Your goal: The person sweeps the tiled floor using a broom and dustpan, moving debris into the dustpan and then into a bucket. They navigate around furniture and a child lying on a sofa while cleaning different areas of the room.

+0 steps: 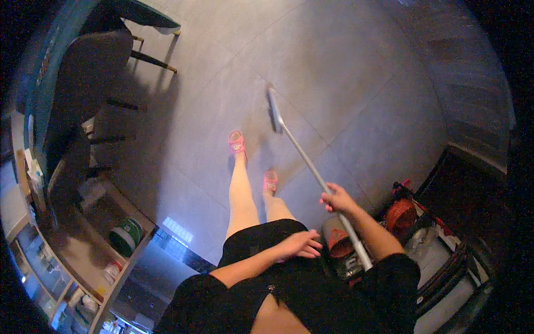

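While pole [306, 159] was clamped in right hand [338, 200], left hand [299, 245] was held apart, loosely curled; wide head [273, 107] seen beyond both.

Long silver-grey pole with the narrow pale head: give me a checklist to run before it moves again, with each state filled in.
1. Right hand gripping the long silver-grey pole: ok.
2. Left hand also on the pole: not ok; it is off the pole, in front of the body.
3. Narrow pale head apart from the pink open slippers: ok.
4. Head apart from the dark grey chair: ok, floor shows between.
5. Head flat on the grey tiled floor: cannot tell; blurred.
6. Pole clear of the round orange-and-grey container: cannot tell; they overlap in view.
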A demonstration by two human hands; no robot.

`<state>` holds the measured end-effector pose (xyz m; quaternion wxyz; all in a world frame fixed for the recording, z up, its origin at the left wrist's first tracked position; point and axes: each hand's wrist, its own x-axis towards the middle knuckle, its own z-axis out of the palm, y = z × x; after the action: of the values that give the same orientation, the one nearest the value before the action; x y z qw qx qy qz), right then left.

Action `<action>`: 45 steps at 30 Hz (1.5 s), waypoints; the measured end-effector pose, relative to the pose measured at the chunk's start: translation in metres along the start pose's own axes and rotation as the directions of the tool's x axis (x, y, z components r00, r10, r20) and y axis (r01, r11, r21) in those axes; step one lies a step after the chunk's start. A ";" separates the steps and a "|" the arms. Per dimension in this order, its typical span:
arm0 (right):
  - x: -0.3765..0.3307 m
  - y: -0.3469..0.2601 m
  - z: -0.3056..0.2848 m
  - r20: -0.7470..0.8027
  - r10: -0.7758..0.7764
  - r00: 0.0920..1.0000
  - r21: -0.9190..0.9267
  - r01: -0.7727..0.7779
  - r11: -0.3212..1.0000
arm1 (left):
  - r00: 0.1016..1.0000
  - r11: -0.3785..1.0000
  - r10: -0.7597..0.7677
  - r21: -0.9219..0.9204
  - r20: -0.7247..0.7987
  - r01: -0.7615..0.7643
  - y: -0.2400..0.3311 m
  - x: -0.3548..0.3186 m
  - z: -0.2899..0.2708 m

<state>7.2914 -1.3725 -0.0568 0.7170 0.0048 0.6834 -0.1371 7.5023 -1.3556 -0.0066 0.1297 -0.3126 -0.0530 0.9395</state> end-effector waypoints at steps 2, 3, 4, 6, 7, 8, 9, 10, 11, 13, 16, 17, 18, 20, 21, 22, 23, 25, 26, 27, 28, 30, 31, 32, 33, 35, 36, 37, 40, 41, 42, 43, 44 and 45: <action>0.001 0.021 0.001 0.015 0.031 0.999 0.195 -0.033 0.980 | 0.973 0.980 -0.197 0.026 0.117 0.195 0.030 0.000 0.040; -0.002 0.035 0.006 -0.062 0.097 0.993 0.240 -0.079 0.968 | 0.942 0.961 -0.254 -0.052 0.219 0.272 0.033 -0.001 0.052; 0.011 0.045 0.011 -0.095 0.167 0.981 0.275 -0.136 0.952 | 0.903 0.936 -0.290 -0.101 0.317 0.336 0.046 -0.003 0.060; 0.026 0.044 0.030 -0.164 0.279 0.946 0.431 -0.186 0.883 | 0.927 0.867 -0.353 -0.328 0.128 0.376 0.055 0.005 0.052; 0.038 0.039 0.044 -0.144 0.251 0.957 0.458 -0.160 0.874 | 0.948 0.871 -0.314 -0.379 0.059 0.312 0.060 0.008 0.037; 0.057 0.027 0.057 -0.130 0.217 0.968 0.485 -0.129 0.865 | 0.962 0.875 -0.272 -0.418 -0.011 0.243 0.071 0.014 0.019; 0.078 0.014 0.069 -0.113 0.185 0.976 0.507 -0.103 0.856 | 0.953 0.862 -0.300 -0.439 -0.040 0.252 0.092 0.017 0.000; 0.101 -0.006 0.071 -0.103 0.144 0.984 0.522 -0.070 0.850 | 0.945 0.789 -0.317 -0.575 -0.082 0.215 0.121 0.025 -0.016; 0.126 -0.019 0.082 -0.088 0.110 0.990 0.545 -0.045 0.837 | 0.973 0.882 -0.144 -0.470 -0.179 0.044 0.150 0.017 -0.033; 0.188 -0.044 0.097 -0.056 0.027 0.998 0.575 0.010 0.818 | 0.980 0.748 -0.200 -0.645 0.004 0.155 0.218 -0.004 -0.094; 0.216 -0.146 0.179 0.072 -0.007 0.997 0.703 -0.046 0.709 | 0.982 0.806 -0.159 -0.587 -0.098 0.072 0.324 -0.104 -0.087; 0.228 -0.176 0.205 0.050 -0.132 0.990 0.680 0.063 0.731 | 0.945 0.776 -0.144 -0.626 -0.295 -0.078 0.352 -0.129 -0.081; 0.238 -0.209 0.218 0.036 -0.178 0.983 0.693 0.104 0.714 | 0.954 0.708 -0.082 -0.690 -0.288 -0.148 0.381 -0.154 -0.049; 0.257 -0.273 0.243 0.032 -0.209 0.977 0.793 0.102 0.601 | 0.929 0.803 0.068 -0.532 -0.363 -0.267 0.414 -0.185 -0.027; 0.241 -0.311 0.253 0.035 -0.192 0.981 0.706 0.112 0.699 | 0.911 0.828 0.137 -0.460 -0.388 -0.320 0.421 -0.196 -0.021; 0.213 -0.357 0.258 0.034 -0.183 0.982 0.610 0.125 0.783 | 0.889 0.847 0.210 -0.378 -0.408 -0.374 0.432 -0.207 -0.013; 0.201 -0.383 0.255 0.000 -0.215 0.977 0.598 0.172 0.783 | 0.872 0.860 0.256 -0.314 -0.416 -0.402 0.440 -0.210 -0.004; 0.186 -0.412 0.253 -0.052 -0.264 0.963 0.565 0.247 0.787 | 0.831 0.864 0.348 -0.195 -0.435 -0.464 0.442 -0.211 0.009; 0.170 -0.420 0.247 -0.075 -0.297 0.952 0.542 0.289 0.789 | 0.841 0.855 0.373 -0.207 -0.391 -0.475 0.438 -0.212 0.019; 0.150 -0.419 0.241 -0.084 -0.324 0.942 0.512 0.320 0.797 | 0.840 0.868 0.388 -0.157 -0.379 -0.471 0.426 -0.212 0.027; 0.141 -0.411 0.226 -0.115 -0.344 0.932 0.488 0.355 0.797 | 0.852 0.889 0.386 -0.105 -0.353 -0.446 0.418 -0.204 0.031; 0.164 -0.367 0.190 -0.113 -0.591 0.798 0.034 0.598 0.801 | 0.905 0.918 0.301 -0.164 -0.299 -0.360 0.405 -0.189 0.049; 0.168 -0.348 0.171 -0.146 -0.586 0.797 -0.079 0.581 0.810 | 0.944 0.891 0.289 -0.316 -0.162 -0.327 0.396 -0.180 0.045; 0.162 -0.337 0.158 -0.291 -0.326 0.899 0.077 0.361 0.929 | 0.958 0.888 0.245 -0.362 -0.151 -0.285 0.385 -0.169 0.039; 0.159 -0.320 0.139 -0.288 -0.225 0.931 0.169 0.281 0.945 | 0.980 0.872 0.131 -0.454 -0.149 -0.185 0.381 -0.155 0.036; 0.152 -0.302 0.095 -0.304 -0.077 0.950 0.317 0.177 0.932 | 0.992 0.878 0.029 -0.470 -0.125 -0.086 0.378 -0.123 0.040; 0.148 -0.302 0.078 -0.319 -0.033 0.947 0.371 0.157 0.915 | 0.991 0.911 0.051 -0.400 -0.123 -0.096 0.379 -0.105 0.042; 0.158 -0.301 0.065 -0.293 0.006 0.956 0.368 0.107 0.924 | 0.989 0.872 -0.016 -0.486 -0.150 -0.060 0.380 -0.083 0.035; 0.225 -0.290 0.040 -0.236 -0.027 0.971 0.361 0.114 0.926 | 0.999 0.647 0.006 -0.761 -0.048 -0.040 0.412 -0.052 0.022; 0.248 -0.293 0.050 -0.209 -0.142 0.967 0.345 0.209 0.915 | 0.985 0.667 0.064 -0.727 -0.158 -0.160 0.421 -0.059 0.014; 0.257 -0.310 0.054 -0.184 -0.205 0.961 0.242 0.246 0.938 | 0.979 0.631 0.126 -0.749 -0.158 -0.202 0.428 -0.066 0.015; 0.264 -0.330 0.065 -0.153 -0.260 0.953 0.139 0.281 0.950 | 0.970 0.589 0.185 -0.772 -0.161 -0.240 0.433 -0.077 0.023; 0.265 -0.353 0.074 -0.118 -0.308 0.944 0.037 0.314 0.949 | 0.943 0.580 0.248 -0.746 -0.222 -0.328 0.437 -0.081 0.038; 0.258 -0.366 0.079 -0.076 -0.329 0.941 -0.067 0.324 0.944 | 0.937 0.598 0.271 -0.725 -0.220 -0.343 0.435 -0.083 0.056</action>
<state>7.3019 -1.7887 -0.2388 0.6540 -0.1217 0.7086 -0.2352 7.4409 -1.7978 0.0068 -0.1731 -0.3826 -0.3771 0.8255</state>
